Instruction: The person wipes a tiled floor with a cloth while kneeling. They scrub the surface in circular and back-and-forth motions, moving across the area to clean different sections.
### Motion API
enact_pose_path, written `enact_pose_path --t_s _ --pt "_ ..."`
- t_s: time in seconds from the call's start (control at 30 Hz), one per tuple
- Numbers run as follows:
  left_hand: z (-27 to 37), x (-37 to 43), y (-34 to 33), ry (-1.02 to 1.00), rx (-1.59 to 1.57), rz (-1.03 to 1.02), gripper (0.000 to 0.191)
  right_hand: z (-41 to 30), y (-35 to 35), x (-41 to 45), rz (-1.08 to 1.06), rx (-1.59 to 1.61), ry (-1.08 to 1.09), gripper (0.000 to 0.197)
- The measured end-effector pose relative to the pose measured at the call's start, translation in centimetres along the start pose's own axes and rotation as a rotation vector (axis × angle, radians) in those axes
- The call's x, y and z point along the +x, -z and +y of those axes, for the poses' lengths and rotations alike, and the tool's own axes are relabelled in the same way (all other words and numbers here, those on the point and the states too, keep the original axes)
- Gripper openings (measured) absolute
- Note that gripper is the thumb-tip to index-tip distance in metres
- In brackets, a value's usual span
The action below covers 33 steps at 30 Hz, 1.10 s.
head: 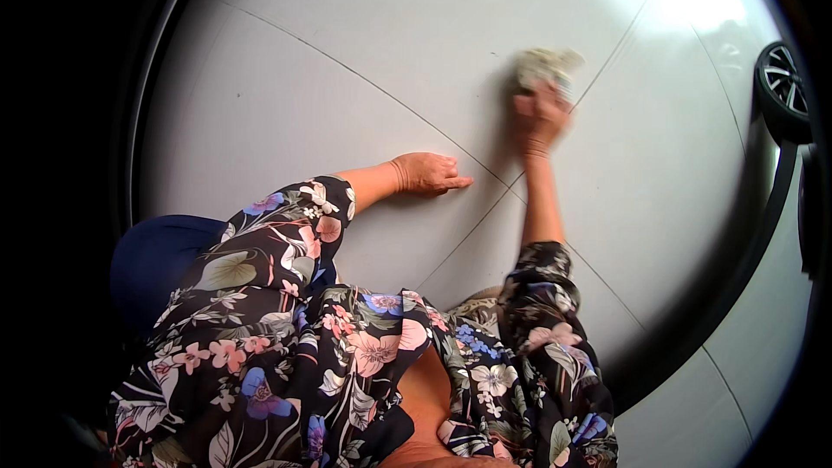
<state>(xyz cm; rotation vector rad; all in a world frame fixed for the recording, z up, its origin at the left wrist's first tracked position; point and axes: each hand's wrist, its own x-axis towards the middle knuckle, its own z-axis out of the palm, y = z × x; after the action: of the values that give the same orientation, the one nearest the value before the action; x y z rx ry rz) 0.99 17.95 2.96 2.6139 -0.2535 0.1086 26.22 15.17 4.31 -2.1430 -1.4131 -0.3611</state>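
Note:
My right hand (543, 114) is shut on a pale beige cloth (549, 68), pressed against the light tiled floor (364, 26). Hand and cloth are both blurred, so the fold of the cloth is hard to make out. Nearer my body, my left hand (432, 174) rests on the floor, knuckles up and fingers mostly curled, with one finger stretched to the right. Nothing shows in it. Its fingertip lies just left of the place where the tile joints (509, 187) cross.
A car wheel (783, 84) with a spoked rim stands at the far right. A black band (715, 312) curves along the floor on that side. My knee in navy cloth (162, 260) is at the left. Small dark specks (238, 95) dot the tiles.

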Motion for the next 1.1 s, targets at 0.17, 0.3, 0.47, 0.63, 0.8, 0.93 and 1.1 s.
enact_pose_path --t_s 0.17,0.3,0.47,0.63,0.8,0.93,1.1 --pt "-0.7 0.4 -2.3 -0.142 0.567 -0.215 0.039 -17.8 -5.6 -3.6 -0.257 0.466 0.246 0.023" --pt "2.7 0.8 1.8 0.214 0.052 -0.577 0.045 -22.3 -4.9 -3.5 -0.706 0.82 0.139 0.016" --pt "1.4 -1.1 -0.5 0.199 -0.051 -0.115 0.054 -3.7 -1.2 2.8 -0.227 0.735 -0.092 0.034" --pt "0.2 -0.5 -1.1 0.184 -0.011 -0.119 0.055 23.0 8.0 -2.2 -0.384 0.229 -0.527 0.041" --pt "-0.3 -0.9 -1.2 0.211 -0.013 -0.061 0.058 23.6 9.4 -6.9 -0.616 -0.421 -0.517 0.053" --pt "0.3 -1.6 -1.7 0.398 -0.119 -0.099 0.055 15.1 7.8 -9.3 -0.67 -0.19 -0.029 0.06" --pt "-0.4 0.4 -1.9 0.669 -0.246 0.429 0.045 -0.6 7.4 -11.4 -0.821 0.158 0.357 0.053"
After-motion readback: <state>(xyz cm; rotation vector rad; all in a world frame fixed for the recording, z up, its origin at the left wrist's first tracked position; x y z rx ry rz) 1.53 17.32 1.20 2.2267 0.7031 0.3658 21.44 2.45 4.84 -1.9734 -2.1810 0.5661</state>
